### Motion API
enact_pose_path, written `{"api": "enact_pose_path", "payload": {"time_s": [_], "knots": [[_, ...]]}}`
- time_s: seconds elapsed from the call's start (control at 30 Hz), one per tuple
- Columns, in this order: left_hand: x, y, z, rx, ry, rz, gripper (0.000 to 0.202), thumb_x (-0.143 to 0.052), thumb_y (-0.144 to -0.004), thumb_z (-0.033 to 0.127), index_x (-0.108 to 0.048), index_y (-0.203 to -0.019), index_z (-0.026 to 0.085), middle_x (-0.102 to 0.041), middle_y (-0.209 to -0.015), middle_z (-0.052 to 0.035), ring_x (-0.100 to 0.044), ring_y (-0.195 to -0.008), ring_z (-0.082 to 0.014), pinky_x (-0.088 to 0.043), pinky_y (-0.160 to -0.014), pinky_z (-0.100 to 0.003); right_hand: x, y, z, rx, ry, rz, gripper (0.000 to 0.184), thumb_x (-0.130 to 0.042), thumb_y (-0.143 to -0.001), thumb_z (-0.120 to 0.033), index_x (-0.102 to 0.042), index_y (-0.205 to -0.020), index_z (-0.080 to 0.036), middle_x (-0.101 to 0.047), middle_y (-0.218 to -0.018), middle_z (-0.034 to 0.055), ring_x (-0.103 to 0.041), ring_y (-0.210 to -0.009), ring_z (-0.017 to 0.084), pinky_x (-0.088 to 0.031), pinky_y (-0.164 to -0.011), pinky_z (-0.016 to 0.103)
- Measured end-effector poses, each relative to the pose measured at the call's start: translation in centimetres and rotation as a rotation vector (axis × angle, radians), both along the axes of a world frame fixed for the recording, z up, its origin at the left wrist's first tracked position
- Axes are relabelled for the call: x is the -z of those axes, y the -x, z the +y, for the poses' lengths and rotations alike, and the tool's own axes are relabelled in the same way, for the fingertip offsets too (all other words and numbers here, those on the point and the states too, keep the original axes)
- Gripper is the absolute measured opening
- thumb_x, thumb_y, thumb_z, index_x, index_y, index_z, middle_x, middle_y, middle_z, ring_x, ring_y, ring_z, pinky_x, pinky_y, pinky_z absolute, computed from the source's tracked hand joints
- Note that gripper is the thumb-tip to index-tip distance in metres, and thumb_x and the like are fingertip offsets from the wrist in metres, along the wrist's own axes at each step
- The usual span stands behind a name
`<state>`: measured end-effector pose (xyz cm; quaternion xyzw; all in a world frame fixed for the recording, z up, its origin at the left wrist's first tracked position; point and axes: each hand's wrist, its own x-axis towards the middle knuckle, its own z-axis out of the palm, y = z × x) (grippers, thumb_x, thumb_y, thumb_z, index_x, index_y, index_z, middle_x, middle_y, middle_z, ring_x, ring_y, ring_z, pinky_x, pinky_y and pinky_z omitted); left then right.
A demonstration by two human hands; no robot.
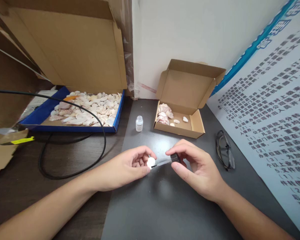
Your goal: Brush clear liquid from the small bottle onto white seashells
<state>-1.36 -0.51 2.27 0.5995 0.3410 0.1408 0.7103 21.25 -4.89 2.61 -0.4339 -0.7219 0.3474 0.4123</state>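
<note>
My left hand (130, 166) pinches a small white shell (151, 162) between thumb and fingers, low over the dark table (165, 206). My right hand (195, 168) grips a black cap with a thin brush (173, 158); the brush tip touches the shell. A small open bottle (139, 123) with white contents stands just beyond the hands. Behind it, a small cardboard box (197, 125) holds a few shells.
A blue tray (40, 115) heaped with several white shells sits at the back left under a large open carton (72, 43). A black cable (100, 133) loops across the left of the table. Glasses (224, 154) lie at the right beside a printed poster (272, 110).
</note>
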Motion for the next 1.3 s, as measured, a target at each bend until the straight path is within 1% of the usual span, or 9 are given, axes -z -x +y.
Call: {"api": "enact_pose_path", "payload": {"time_s": [0.13,0.27,0.47,0.57,0.67,0.77,1.07,1.2,1.3], "knots": [[0.08,0.09,0.05,0.006,-0.016,0.007,0.024,-0.060,-0.089,0.026,-0.054,-0.109,0.014,-0.050,-0.088,0.0018,-0.043,-0.080,-0.0129,-0.036,-0.074,-0.024,-0.08,-0.07,-0.02,0.013,-0.003,-0.009,0.018,-0.061,-0.085,-0.012,-0.067,-0.098,-0.022,-0.059,-0.080,0.0020,-0.054,-0.071,0.016,-0.044,-0.058,0.026],[0.30,0.27,0.08,0.011,-0.027,0.028,0.028,-0.059,-0.088,0.027,-0.057,-0.112,0.014,-0.051,-0.087,0.0011,-0.044,-0.080,-0.0138,-0.035,-0.072,-0.024,0.08,-0.13,-0.09,0.039,-0.006,-0.009,0.020,-0.063,-0.086,-0.013,-0.068,-0.101,-0.023,-0.058,-0.081,0.0013,-0.053,-0.069,0.015,-0.045,-0.057,0.025],[0.36,0.43,0.02,0.024,-0.059,0.108,0.029,-0.058,-0.086,0.026,-0.062,-0.113,0.017,-0.057,-0.090,-0.0004,-0.046,-0.079,-0.0144,-0.035,-0.069,-0.024,0.67,0.12,-0.29,0.063,0.042,0.086,0.033,-0.068,-0.084,-0.012,-0.061,-0.111,-0.029,-0.061,-0.086,-0.0016,-0.057,-0.069,0.013,-0.047,-0.059,0.025],[0.36,0.33,0.01,0.017,-0.083,0.128,0.032,-0.059,-0.084,0.025,-0.064,-0.115,0.018,-0.060,-0.093,-0.0014,-0.050,-0.081,-0.0155,-0.038,-0.071,-0.025,0.80,0.26,-0.42,0.037,0.032,0.108,0.031,-0.070,-0.085,-0.013,-0.061,-0.109,-0.030,-0.061,-0.084,-0.0023,-0.058,-0.068,0.013,-0.047,-0.059,0.025],[0.41,0.22,-0.02,0.012,-0.108,0.133,0.034,-0.061,-0.083,0.026,-0.065,-0.116,0.017,-0.063,-0.094,-0.0023,-0.054,-0.083,-0.0166,-0.041,-0.074,-0.025,0.85,0.35,-0.53,-0.005,0.013,0.109,0.030,-0.070,-0.086,-0.012,-0.063,-0.110,-0.030,-0.061,-0.086,-0.0014,-0.059,-0.069,0.013,-0.047,-0.058,0.025],[0.49,0.18,-0.05,0.020,-0.111,0.127,0.033,-0.063,-0.083,0.028,-0.065,-0.115,0.017,-0.065,-0.096,-0.0031,-0.056,-0.085,-0.0174,-0.043,-0.076,-0.026,0.91,0.42,-0.54,-0.017,0.010,0.107,0.029,-0.070,-0.087,-0.012,-0.064,-0.110,-0.029,-0.062,-0.088,-0.0005,-0.059,-0.069,0.013,-0.047,-0.057,0.025],[0.63,0.17,-0.03,0.016,-0.092,0.139,0.036,-0.059,-0.087,0.031,-0.063,-0.119,0.016,-0.061,-0.092,-0.0020,-0.051,-0.080,-0.0156,-0.040,-0.073,-0.027,0.76,0.52,-0.39,0.007,-0.010,0.061,0.028,-0.067,-0.087,-0.011,-0.063,-0.110,-0.027,-0.062,-0.088,0.0004,-0.058,-0.069,0.013,-0.047,-0.056,0.025],[0.50,0.13,-0.06,0.017,-0.089,0.127,0.034,-0.059,-0.087,0.029,-0.063,-0.118,0.015,-0.060,-0.092,-0.0021,-0.050,-0.080,-0.0157,-0.039,-0.074,-0.027,0.83,0.47,-0.51,0.000,-0.009,0.061,0.029,-0.067,-0.087,-0.011,-0.063,-0.110,-0.028,-0.062,-0.088,-0.0002,-0.059,-0.068,0.013,-0.046,-0.055,0.024],[0.33,0.13,-0.07,0.014,-0.083,0.137,0.037,-0.060,-0.086,0.029,-0.062,-0.119,0.014,-0.058,-0.090,-0.0015,-0.048,-0.079,-0.0153,-0.039,-0.072,-0.027,0.87,0.48,-0.46,0.022,-0.010,0.064,0.027,-0.067,-0.087,-0.012,-0.063,-0.109,-0.027,-0.062,-0.090,0.0002,-0.060,-0.069,0.013,-0.048,-0.057,0.025]]}}
